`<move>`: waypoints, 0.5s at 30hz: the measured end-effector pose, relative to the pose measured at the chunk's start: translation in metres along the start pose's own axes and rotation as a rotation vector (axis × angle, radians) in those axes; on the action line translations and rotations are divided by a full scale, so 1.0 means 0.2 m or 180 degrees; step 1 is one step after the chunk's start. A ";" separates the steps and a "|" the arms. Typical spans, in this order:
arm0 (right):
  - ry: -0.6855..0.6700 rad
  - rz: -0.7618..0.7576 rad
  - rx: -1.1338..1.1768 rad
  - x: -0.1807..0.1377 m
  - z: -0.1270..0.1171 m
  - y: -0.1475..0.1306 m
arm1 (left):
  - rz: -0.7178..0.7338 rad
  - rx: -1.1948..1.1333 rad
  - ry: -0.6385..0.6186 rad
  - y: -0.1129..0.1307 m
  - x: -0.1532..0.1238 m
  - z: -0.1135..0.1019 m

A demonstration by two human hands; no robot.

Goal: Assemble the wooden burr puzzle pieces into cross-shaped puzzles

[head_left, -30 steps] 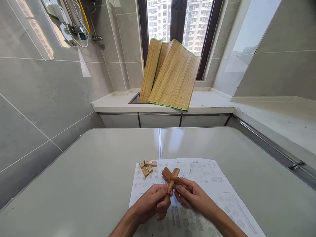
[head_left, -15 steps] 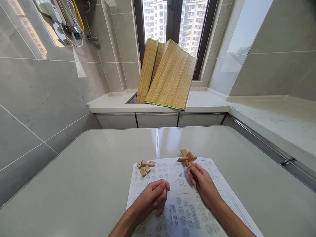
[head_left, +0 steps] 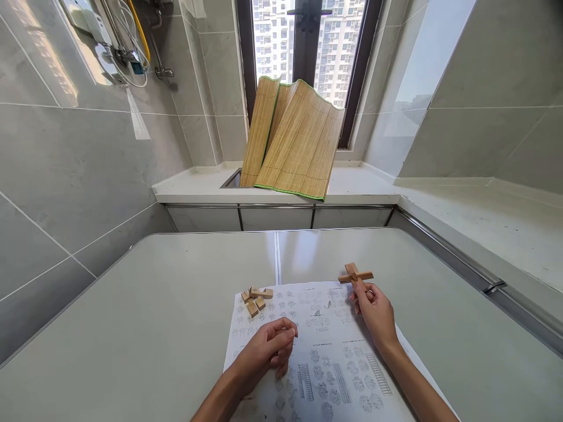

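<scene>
Your right hand (head_left: 373,310) reached forward over the far right corner of the printed sheet (head_left: 325,363), forearm stretched diagonally across the sheet's right side and wrist nearly straight. Its fingers (head_left: 360,293) were pinched narrow on the lower stem of a wooden cross-shaped puzzle assembly (head_left: 355,275), holding it upright just past the sheet's far edge. I could not tell whether its base touched the tabletop (head_left: 176,305).

Your left hand (head_left: 268,349) rested on the left half of the sheet, knuckles up and forearm coming in from the near edge. The fingers were curled in narrow, the thumb tip against the forefinger, and nothing showed between them.

A small cluster of loose wooden puzzle pieces (head_left: 254,298) lay at the sheet's far left corner, apart from both hands. A bamboo mat (head_left: 294,143) leaned against the window, well beyond the sheet.
</scene>
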State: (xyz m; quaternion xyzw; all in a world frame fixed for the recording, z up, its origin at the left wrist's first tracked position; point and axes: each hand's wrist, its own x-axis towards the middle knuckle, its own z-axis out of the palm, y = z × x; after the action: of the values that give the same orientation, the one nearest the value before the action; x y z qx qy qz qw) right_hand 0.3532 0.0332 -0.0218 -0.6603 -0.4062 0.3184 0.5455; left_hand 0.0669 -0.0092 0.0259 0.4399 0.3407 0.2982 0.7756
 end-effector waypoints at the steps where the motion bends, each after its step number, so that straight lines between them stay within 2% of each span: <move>1: 0.0069 0.0005 -0.0085 0.01 -0.01 0.01 | 0.0022 0.0032 0.0016 0.00 0.00 -0.01; 9: 0.0283 0.0024 -0.0675 0.04 -0.03 0.03 | 0.0220 0.0359 0.0229 0.01 0.00 -0.02; 15: 0.0535 0.0070 -0.1028 0.05 -0.03 0.03 | 0.0371 0.0130 0.0113 0.03 -0.02 -0.06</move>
State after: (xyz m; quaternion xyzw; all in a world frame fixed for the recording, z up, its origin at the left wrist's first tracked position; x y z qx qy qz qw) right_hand 0.3644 0.0389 -0.0257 -0.7681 -0.3978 0.1987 0.4608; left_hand 0.0542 -0.0031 0.0271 0.4694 0.3342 0.3435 0.7416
